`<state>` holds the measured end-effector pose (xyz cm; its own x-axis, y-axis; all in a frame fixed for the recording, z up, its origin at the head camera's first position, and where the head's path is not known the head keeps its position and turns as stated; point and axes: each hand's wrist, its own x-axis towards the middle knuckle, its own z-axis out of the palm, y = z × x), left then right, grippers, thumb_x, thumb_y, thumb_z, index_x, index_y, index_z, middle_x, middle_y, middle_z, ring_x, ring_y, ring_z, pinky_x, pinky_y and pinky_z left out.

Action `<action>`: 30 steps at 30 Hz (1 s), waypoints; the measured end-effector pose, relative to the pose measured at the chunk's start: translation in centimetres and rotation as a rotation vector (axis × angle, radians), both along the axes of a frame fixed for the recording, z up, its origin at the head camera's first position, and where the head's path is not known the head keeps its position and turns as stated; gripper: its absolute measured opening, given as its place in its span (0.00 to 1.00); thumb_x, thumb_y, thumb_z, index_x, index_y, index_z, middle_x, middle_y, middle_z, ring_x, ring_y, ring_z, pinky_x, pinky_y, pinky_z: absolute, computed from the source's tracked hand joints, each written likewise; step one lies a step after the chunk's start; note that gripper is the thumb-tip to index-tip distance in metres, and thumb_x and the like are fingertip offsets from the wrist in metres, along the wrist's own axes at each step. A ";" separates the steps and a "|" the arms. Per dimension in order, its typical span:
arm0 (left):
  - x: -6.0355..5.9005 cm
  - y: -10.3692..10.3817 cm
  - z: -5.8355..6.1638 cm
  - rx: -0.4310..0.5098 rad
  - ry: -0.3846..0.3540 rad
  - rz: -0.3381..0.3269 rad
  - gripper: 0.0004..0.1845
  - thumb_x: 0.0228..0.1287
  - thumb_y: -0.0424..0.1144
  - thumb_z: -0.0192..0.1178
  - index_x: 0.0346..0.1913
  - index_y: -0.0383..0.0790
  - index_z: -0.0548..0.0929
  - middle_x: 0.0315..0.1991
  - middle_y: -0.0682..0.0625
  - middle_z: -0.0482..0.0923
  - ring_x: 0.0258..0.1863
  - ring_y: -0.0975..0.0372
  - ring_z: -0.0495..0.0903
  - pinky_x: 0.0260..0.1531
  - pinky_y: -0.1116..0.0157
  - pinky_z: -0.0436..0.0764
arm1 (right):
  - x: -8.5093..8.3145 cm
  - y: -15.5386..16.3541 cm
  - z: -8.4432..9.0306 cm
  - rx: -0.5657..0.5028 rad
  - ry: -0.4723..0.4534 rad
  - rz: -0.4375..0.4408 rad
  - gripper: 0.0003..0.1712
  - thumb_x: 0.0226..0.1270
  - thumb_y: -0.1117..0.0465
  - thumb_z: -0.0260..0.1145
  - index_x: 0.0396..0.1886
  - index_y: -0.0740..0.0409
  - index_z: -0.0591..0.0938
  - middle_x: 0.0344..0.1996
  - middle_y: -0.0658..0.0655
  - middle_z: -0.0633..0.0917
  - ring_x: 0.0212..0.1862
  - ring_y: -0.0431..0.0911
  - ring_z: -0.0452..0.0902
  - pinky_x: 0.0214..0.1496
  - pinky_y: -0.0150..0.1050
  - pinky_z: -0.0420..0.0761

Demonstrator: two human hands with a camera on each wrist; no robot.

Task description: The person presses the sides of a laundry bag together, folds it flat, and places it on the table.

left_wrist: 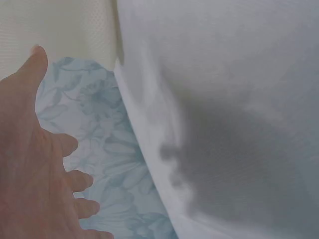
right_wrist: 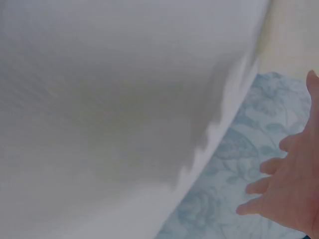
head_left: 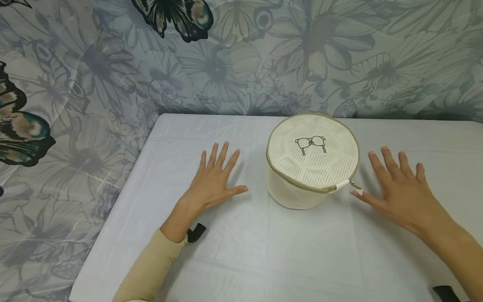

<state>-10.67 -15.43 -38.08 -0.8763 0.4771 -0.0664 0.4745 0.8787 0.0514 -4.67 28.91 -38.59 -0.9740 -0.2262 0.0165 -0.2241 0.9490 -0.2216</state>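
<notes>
A round cream mesh laundry bag (head_left: pixel 302 167) with a zipped lid stands upright on the white-covered table. Its lid carries a dark line drawing (head_left: pixel 311 142), and an olive zip runs round the rim. The zip pull (head_left: pixel 355 184) hangs at the lid's near right edge. My left hand (head_left: pixel 213 180), fingers spread, is to the left of the bag and apart from it. On the other side my right hand (head_left: pixel 403 193) is spread too, its thumb tip by the zip pull; whether they touch I cannot tell. Both wrist views show empty hands, the left (left_wrist: pixel 45 159) and right (right_wrist: pixel 291 174).
White cloth (head_left: pixel 226 260) covers the table, whose left edge slants down to the lower left. Behind it is a grey floral backdrop (head_left: pixel 226 75) with butterflies. Black straps (head_left: pixel 196 233) show at the wrists.
</notes>
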 end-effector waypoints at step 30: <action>-0.4 1.2 4.3 0.206 0.149 -0.183 0.53 0.63 0.73 0.52 0.81 0.54 0.40 0.80 0.44 0.43 0.79 0.50 0.39 0.74 0.49 0.51 | 0.2 -0.6 5.7 -0.206 0.037 -0.059 0.46 0.75 0.48 0.60 0.82 0.43 0.46 0.74 0.67 0.62 0.68 0.70 0.59 0.57 0.73 0.61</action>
<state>-11.04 -14.22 -33.81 -0.7676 0.6178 0.1707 0.6395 0.7565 0.1374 -4.43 28.36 -32.90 -0.9832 -0.1571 0.0926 -0.1813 0.8963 -0.4047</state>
